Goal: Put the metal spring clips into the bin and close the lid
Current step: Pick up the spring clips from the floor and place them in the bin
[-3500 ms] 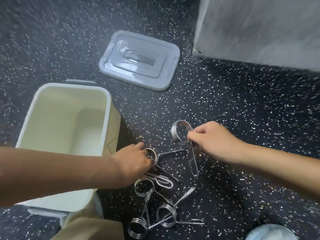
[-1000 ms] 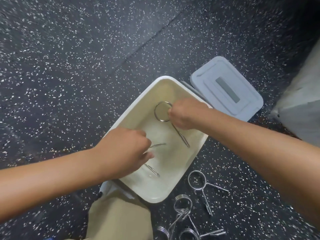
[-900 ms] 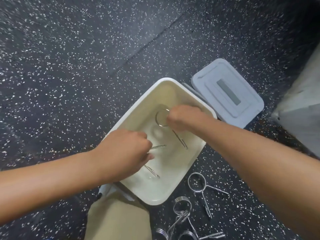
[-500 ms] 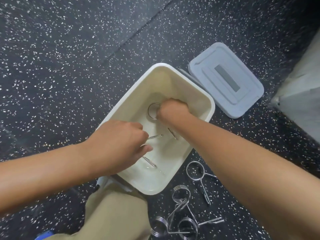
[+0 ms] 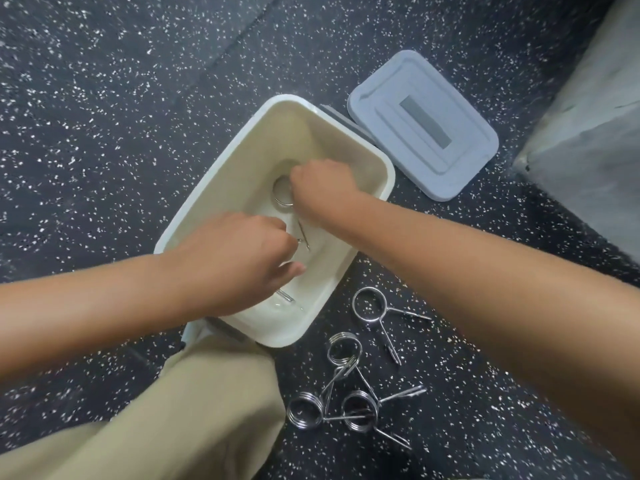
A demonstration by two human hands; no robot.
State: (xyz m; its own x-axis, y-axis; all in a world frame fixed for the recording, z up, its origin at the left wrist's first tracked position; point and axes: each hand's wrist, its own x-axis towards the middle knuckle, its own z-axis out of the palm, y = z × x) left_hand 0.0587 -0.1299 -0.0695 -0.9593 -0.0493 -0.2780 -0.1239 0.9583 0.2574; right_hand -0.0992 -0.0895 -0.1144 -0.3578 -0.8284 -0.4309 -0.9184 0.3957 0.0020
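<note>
Both hands reach down into the cream plastic bin (image 5: 242,154) on the floor. My right hand (image 5: 320,183) is closed on a metal spring clip (image 5: 282,195) whose ring shows at the bin's bottom. My left hand (image 5: 242,258) is closed on another spring clip (image 5: 287,297); its prongs stick out below and beside my fingers. Several more spring clips (image 5: 346,386) lie on the floor just right of the bin's near corner. The grey lid (image 5: 422,126) lies flat on the floor beyond the bin's right side.
A grey concrete block (image 5: 588,133) stands at the right edge. My knee in tan trousers (image 5: 194,410) is against the bin's near end. The floor is dark speckled rubber.
Both hands carried a clip each from the floor pile over the bin, then lowered them toward its bottom. In the last half second they sank slightly deeper.
</note>
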